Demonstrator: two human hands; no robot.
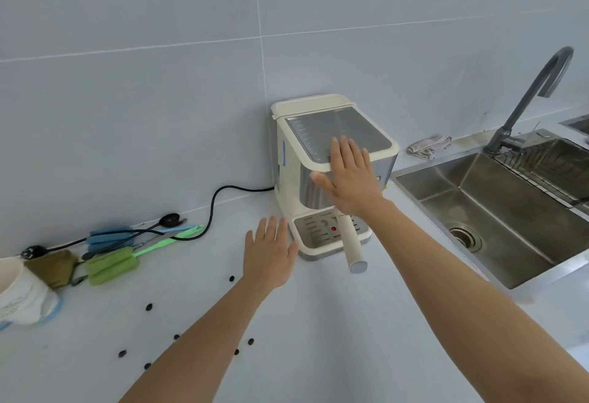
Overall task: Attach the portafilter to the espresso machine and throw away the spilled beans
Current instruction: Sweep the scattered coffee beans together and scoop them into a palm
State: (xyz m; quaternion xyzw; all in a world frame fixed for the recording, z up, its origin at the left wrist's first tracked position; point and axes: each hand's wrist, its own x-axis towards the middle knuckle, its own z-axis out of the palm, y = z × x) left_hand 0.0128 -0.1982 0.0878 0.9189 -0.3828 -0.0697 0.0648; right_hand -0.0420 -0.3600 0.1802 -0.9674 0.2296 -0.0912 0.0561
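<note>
A cream and steel espresso machine [322, 134] stands against the tiled wall. The portafilter's cream handle [352, 248] sticks out toward me from under the machine's head, above the drip tray [314, 233]. My right hand [349, 179] is spread flat in front of the machine's top front edge, fingers apart, holding nothing. Just left of the drip tray, my left hand [271, 252] hovers over the counter, open and empty. Several dark coffee beans [149, 307] lie scattered on the white counter near my left forearm.
A steel sink [497, 211] with a grey tap [529, 96] lies to the right, a rag [428, 146] behind it. At the left are cleaning brushes [113, 264], a black power cord [213, 208], an olive pouch [52, 267] and a white mug [22, 294].
</note>
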